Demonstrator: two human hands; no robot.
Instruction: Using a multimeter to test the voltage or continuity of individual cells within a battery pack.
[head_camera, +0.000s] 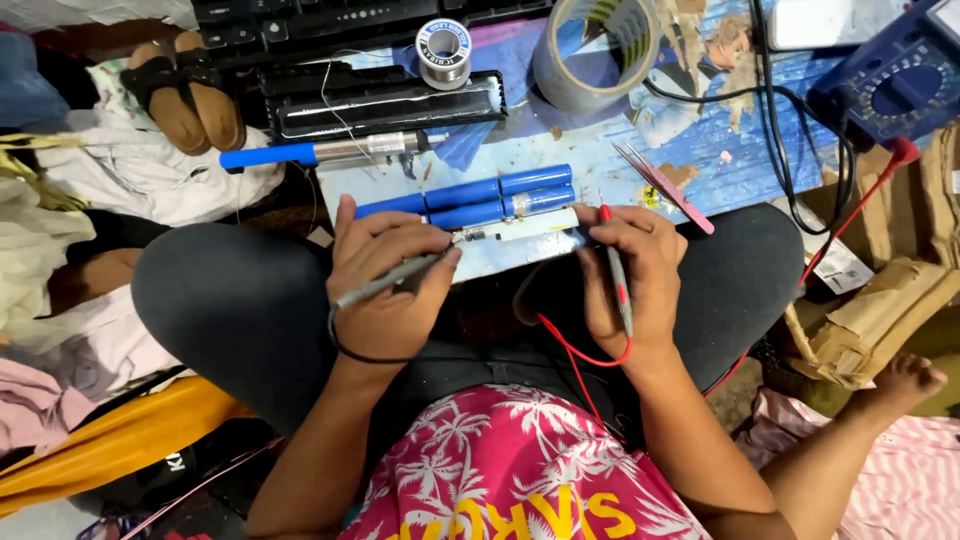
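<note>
My left hand (385, 280) grips a grey test probe (395, 277), its tip pointing right toward a white circuit strip (525, 228). That strip lies along a pack of blue cylindrical cells (480, 195) at the near edge of a low table (600, 150). In my right hand (630, 275) is a red test probe (617, 270), tip up at the strip's right end. A red lead (575, 350) curls from it over my lap.
A blue-handled soldering iron (320, 152) lies left of the cells. A solder spool (443, 50), a tape roll (597, 50), pink tweezers (665, 187) and a blue multimeter (895, 85) sit on the table. Sandals (185, 90) and cloth lie left, cardboard at right.
</note>
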